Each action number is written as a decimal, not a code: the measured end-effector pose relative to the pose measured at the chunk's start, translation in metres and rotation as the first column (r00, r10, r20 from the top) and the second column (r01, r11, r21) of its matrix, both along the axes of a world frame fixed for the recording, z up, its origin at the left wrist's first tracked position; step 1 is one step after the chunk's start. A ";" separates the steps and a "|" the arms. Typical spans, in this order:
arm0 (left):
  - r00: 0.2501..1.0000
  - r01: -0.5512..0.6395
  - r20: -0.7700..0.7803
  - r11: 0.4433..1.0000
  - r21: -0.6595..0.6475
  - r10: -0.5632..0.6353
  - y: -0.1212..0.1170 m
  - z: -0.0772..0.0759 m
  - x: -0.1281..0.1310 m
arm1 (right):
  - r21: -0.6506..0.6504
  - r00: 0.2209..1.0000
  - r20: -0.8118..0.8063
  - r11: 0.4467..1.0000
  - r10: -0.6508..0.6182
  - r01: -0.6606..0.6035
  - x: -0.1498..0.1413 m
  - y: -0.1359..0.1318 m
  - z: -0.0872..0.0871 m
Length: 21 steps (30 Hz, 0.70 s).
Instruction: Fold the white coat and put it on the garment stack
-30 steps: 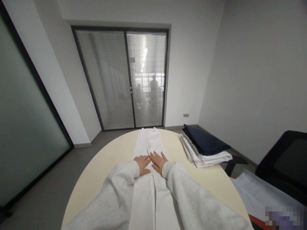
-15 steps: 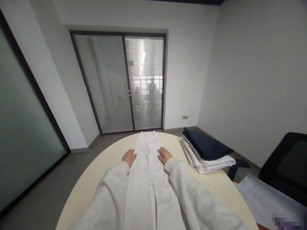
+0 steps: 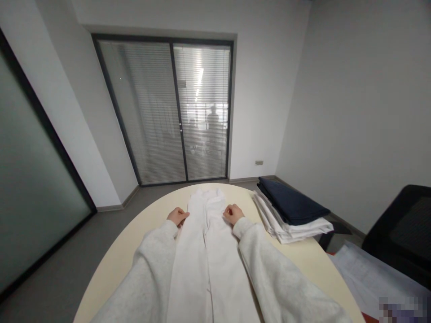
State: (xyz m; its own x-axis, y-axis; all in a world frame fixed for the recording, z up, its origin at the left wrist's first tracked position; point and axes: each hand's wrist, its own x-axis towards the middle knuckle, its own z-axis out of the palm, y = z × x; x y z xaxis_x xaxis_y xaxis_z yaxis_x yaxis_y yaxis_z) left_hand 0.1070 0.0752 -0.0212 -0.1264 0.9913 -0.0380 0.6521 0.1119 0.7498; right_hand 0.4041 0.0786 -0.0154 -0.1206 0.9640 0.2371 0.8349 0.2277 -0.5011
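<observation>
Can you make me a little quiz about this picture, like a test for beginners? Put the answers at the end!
1. What colour is the folded cloth on top of the pile?
a) red
b) dark blue
c) yellow
2. True or false: the left hand and the right hand are at opposite side edges of the white cloth.
3. Fill in the gap: to the right of the table you can see part of a black ____.

Key:
1. b
2. True
3. chair
</observation>
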 end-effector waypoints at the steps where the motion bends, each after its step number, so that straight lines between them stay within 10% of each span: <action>1: 0.999 -0.039 0.013 0.999 -0.009 0.039 0.000 -0.001 0.001 | -0.003 0.994 -0.062 0.996 -0.085 0.085 -0.001 0.002 -0.003; 9: 0.991 0.131 0.024 0.991 0.022 -0.131 0.006 0.001 0.012 | -0.153 0.917 -0.397 0.983 0.036 -0.105 -0.013 0.014 -0.008; 21: 0.878 0.130 0.406 0.942 0.310 -0.255 -0.008 0.014 0.012 | 0.158 0.723 -0.630 0.958 0.283 -0.238 -0.025 -0.008 0.019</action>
